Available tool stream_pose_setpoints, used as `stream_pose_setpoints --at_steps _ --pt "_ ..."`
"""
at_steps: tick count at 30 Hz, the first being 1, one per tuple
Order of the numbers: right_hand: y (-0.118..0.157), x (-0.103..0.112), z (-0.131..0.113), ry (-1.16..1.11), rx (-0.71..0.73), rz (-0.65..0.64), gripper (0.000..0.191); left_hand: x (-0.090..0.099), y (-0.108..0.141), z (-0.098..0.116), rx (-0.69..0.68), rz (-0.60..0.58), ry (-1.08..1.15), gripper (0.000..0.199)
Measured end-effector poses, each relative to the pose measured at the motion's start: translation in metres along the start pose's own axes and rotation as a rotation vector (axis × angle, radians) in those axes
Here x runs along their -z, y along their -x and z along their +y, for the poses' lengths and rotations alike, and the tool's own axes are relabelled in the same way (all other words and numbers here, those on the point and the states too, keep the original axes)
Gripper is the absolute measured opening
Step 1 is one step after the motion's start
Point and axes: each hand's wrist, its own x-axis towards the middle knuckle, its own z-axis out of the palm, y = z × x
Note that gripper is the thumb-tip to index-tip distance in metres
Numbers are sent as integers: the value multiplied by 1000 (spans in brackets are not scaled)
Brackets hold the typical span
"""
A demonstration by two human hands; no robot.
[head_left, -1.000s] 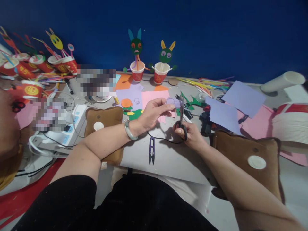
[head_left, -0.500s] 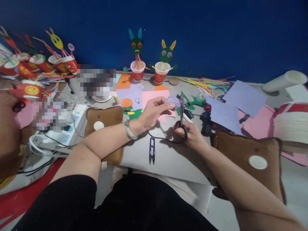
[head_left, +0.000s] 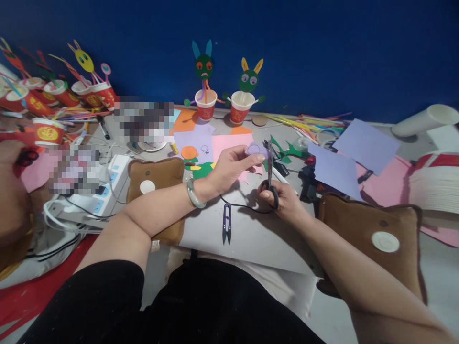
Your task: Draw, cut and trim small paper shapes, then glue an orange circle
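Between the thumb and fingers of my left hand (head_left: 233, 168) is a small piece of purple paper (head_left: 254, 149) with round outlines drawn on it. My right hand (head_left: 285, 200) grips a pair of scissors (head_left: 270, 174) by its black handles, blades pointing up. The blades meet the right edge of the paper. Below my hands, thread snips (head_left: 227, 224) lie on the table (head_left: 201, 231) beside a black cord. Green paper scraps (head_left: 287, 152) lie just behind the scissors.
Two red paper cups (head_left: 205, 106) with green paper faces stand at the back; more decorated cups crowd the left. A power strip (head_left: 107, 184) and brown cushion (head_left: 158, 167) are left, another cushion (head_left: 347, 234) right. Purple sheets (head_left: 366, 145) lie at right. Another person's hand (head_left: 12, 177) is far left.
My left thumb has shifted slightly right on the purple paper, close to the blades. The right hand stays almost in place. At far left, the other person's hand has moved a little.
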Motion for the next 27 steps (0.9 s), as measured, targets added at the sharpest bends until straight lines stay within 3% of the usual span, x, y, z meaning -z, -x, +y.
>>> stream_pose_setpoints --at_steps 27 --pt "1 2 -4 -4 -20 -20 65 0 3 4 -72 -11 -92 55"
